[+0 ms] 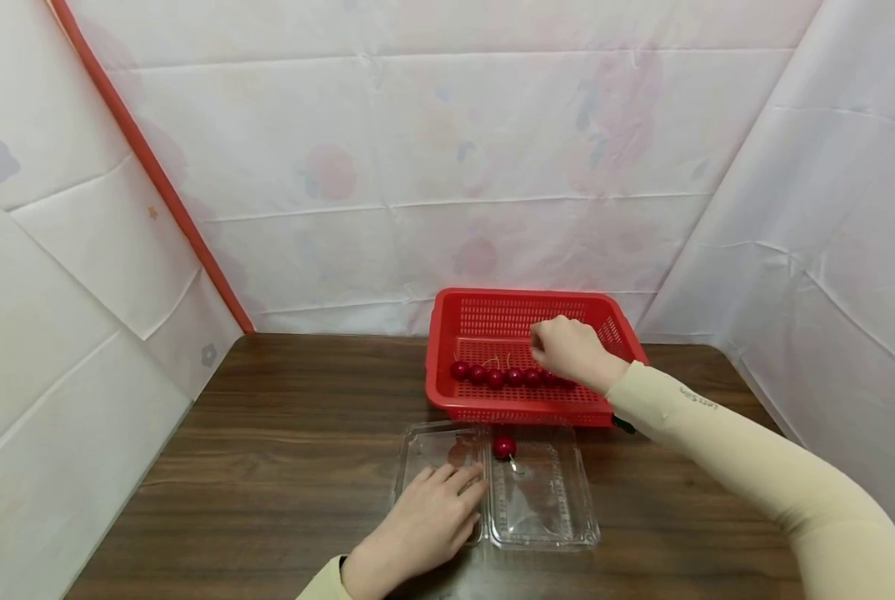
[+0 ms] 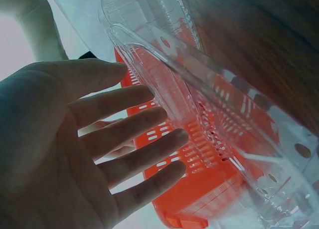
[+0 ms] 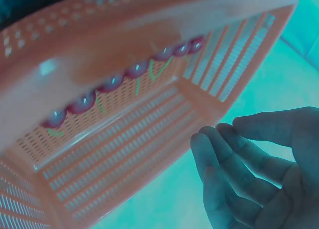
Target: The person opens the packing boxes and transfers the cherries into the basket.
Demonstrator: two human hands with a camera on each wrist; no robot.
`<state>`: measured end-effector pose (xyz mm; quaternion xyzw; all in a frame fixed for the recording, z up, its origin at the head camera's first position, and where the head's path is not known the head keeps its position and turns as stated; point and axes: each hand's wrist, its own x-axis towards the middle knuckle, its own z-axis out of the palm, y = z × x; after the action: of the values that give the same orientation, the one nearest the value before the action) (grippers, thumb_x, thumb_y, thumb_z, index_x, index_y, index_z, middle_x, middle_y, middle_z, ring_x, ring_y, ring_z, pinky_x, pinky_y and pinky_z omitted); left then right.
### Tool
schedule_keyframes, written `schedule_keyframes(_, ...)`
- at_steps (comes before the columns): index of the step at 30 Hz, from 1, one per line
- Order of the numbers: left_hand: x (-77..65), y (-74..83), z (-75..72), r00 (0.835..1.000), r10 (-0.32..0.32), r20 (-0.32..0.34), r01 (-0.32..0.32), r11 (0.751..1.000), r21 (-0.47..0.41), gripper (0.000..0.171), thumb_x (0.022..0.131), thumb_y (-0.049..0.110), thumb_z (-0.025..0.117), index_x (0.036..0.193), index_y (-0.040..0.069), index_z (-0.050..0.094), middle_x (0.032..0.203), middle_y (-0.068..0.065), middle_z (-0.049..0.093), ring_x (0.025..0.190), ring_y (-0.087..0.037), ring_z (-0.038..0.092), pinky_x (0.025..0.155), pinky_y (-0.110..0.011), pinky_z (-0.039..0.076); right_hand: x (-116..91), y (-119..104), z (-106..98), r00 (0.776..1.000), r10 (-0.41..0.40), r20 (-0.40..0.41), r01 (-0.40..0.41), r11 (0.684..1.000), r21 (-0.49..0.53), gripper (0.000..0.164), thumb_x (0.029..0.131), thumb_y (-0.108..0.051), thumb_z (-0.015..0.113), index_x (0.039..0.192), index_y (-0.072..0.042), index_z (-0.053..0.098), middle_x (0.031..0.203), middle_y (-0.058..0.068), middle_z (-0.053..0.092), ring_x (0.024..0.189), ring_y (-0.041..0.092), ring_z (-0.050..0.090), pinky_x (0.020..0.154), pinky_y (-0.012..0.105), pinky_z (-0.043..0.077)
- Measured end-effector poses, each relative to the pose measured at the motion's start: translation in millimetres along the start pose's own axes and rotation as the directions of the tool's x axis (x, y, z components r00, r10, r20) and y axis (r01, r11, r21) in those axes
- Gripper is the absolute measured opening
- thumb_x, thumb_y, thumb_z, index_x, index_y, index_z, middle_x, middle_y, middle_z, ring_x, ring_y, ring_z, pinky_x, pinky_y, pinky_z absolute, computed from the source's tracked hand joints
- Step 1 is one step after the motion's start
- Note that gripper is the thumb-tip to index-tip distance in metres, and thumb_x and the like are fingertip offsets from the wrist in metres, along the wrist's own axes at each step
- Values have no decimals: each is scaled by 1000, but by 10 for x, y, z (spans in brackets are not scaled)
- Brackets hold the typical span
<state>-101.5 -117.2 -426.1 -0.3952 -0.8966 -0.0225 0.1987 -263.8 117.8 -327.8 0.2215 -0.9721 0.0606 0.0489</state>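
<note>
My left hand [image 1: 431,518] lies over the lid half of a clear plastic clamshell box [image 1: 541,500]. Its fingers are spread and nearly straight beside the clear plastic in the left wrist view. One dark red cherry [image 1: 504,447] with a stem sits in the far left corner of the box's other half. Above the red basket [image 1: 438,350], my right hand [image 1: 567,346] hovers with loosely bent fingers [image 3: 239,154] and nothing between them. Beneath it a row of several cherries [image 1: 495,378], some with visible stems, lies along the basket's near side.
The basket stands behind the box on a dark wooden table [image 1: 267,467]. A pale patterned sheet [image 1: 387,167] hangs behind and at both sides, with a red strip [image 1: 147,162] at the left corner. My right forearm crosses the table's right side.
</note>
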Motion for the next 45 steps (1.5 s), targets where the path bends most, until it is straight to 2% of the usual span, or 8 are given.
schedule_keyframes(9, 0, 5, -1, 1000, 2, -22, -2, 1000, 0, 35, 82, 36, 67, 112, 16, 67, 118, 0, 64, 98, -17, 59, 68, -30, 44, -245, -132, 51, 994, -52, -95, 54, 998, 22, 12, 86, -17, 64, 75, -15, 61, 60, -4, 56, 47, 8, 47, 42, 25, 39)
schedule_keyframes(13, 0, 6, -3, 1000, 0, -19, 0, 1000, -4, 35, 82, 35, 68, 112, 16, 67, 118, -1, 64, 98, -17, 59, 68, -30, 44, -361, -195, 79, 985, -87, -152, 90, 996, 11, 13, 84, -18, 67, 73, -15, 60, 60, -5, 56, 47, 6, 46, 43, 24, 39)
schedule_keyframes(18, 0, -4, -11, 1000, -1, -7, 1, 1000, -7, 35, 83, 35, 68, 112, 16, 67, 118, -1, 64, 99, -17, 59, 68, -30, 44, -479, -273, 106, 977, -103, -185, 109, 994, 19, 17, 83, -18, 68, 70, -17, 57, 56, -8, 49, 45, 5, 42, 41, 22, 34)
schedule_keyframes(27, -11, 5, -19, 1000, -5, -6, 5, 1000, 0, 35, 82, 35, 67, 111, 16, 67, 118, 0, 64, 99, -17, 59, 69, -30, 44, -657, -443, 149, 974, -142, -179, 147, 989, 14, 8, 82, -19, 69, 76, -19, 63, 64, -10, 58, 51, 3, 47, 43, 21, 37)
schedule_keyframes(33, -7, -2, -21, 1000, -4, -14, 4, 1000, 3, 34, 82, 35, 67, 111, 16, 67, 117, 0, 64, 100, -17, 59, 68, -30, 44, -706, -492, 213, 966, -166, -198, 176, 984, 35, 8, 81, -17, 69, 76, -19, 63, 63, -10, 58, 51, 2, 48, 45, 20, 38)
schedule_keyframes(38, -16, -5, -20, 1000, -2, -15, 2, 1000, 4, 34, 82, 35, 68, 111, 17, 68, 117, 0, 64, 100, -17, 59, 68, -30, 44, -727, -508, 338, 967, -207, -148, 225, 967, 119, 7, 82, -13, 68, 77, -15, 63, 65, -7, 61, 51, -1, 48, 49, 18, 41)
schedule_keyframes(45, 0, -5, -19, 1000, -3, -13, 3, 1000, -2, 33, 83, 35, 67, 111, 17, 67, 119, -1, 64, 100, -17, 59, 68, -30, 45, -735, -499, 552, 970, -214, -114, 231, 961, 155, 6, 81, -9, 67, 76, -12, 65, 66, -4, 64, 54, 2, 55, 52, 19, 45)
